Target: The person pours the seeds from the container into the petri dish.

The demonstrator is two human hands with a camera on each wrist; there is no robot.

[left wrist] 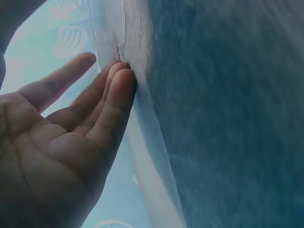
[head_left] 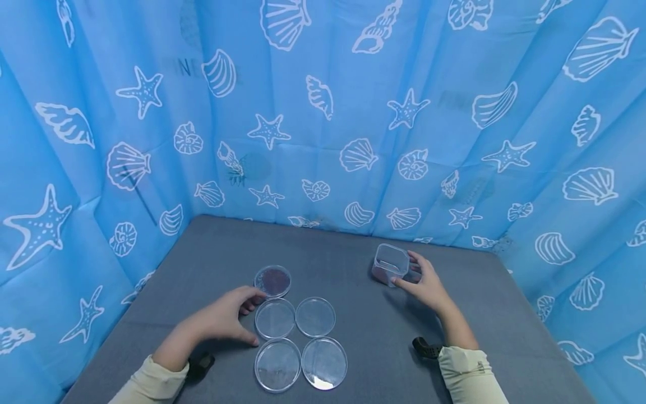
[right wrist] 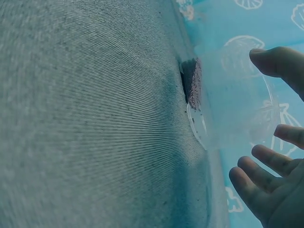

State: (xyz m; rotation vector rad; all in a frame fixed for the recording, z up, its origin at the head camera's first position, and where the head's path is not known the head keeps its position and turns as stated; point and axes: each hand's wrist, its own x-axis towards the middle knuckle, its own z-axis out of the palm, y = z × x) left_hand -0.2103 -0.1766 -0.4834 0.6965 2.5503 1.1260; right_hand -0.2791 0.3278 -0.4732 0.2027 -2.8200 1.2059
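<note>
Clear square container [head_left: 391, 264] sits far right on the tabletop [head_left: 363, 336]; your right hand [head_left: 426, 283] cups it, grip unclear in the blurred wrist view. Your left hand [head_left: 227, 317], fingers relaxed, touches the petri dishes [head_left: 275, 318]; one dish [head_left: 272, 280] holds dark grains.

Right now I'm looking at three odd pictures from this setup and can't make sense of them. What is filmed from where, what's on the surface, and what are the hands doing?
There is no machine: a person works with two bare hands. The wide picture comes from a head camera looking down at a grey table with shell-patterned blue cloth behind. The two close-ups come from wrist cameras.

On the table lie five round clear dishes: one with dark contents and four that look empty.

The left hand rests its fingertips at the edge of one empty dish, holding nothing. The right hand touches a square clear container with dark grains at its bottom; its fingers look relaxed, not clamped.
</note>
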